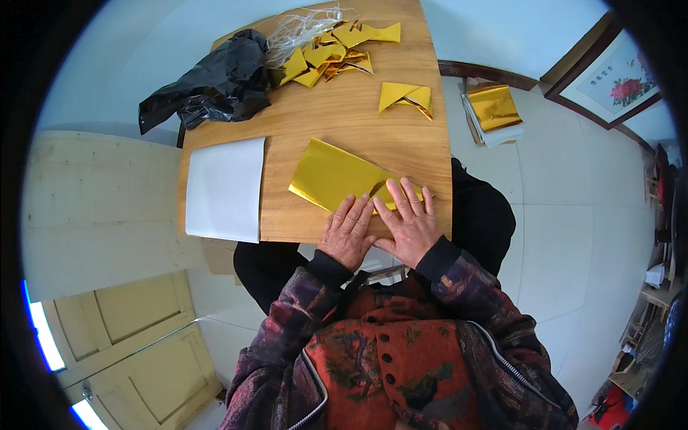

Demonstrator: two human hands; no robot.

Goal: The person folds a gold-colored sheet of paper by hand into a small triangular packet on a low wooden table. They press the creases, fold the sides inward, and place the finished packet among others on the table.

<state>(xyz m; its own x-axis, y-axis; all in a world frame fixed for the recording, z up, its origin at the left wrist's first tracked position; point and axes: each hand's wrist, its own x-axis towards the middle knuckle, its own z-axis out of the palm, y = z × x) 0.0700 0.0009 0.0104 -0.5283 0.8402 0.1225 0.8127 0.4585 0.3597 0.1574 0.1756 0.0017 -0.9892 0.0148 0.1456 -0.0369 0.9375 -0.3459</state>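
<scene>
A shiny gold sheet of paper [331, 172], folded into a long rectangle, lies slanted near the front edge of the wooden table [322, 115]. My left hand [347, 233] rests on its near edge with the fingers stretched out. Close beside it, my right hand [411, 228] lies flat over the paper's right end, its fingers spread and partly covering that end. The two thumbs meet just below the paper. Both hands press on the sheet from above without gripping it.
Left of the gold paper is a white stack of sheets [226, 190]. A folded gold piece [406, 97] sits at the right, and several more folded gold pieces [335, 54] are heaped at the back beside clear plastic [304, 32] and a black plastic bag [228, 80]. Gold paper [494, 107] is stacked on the floor.
</scene>
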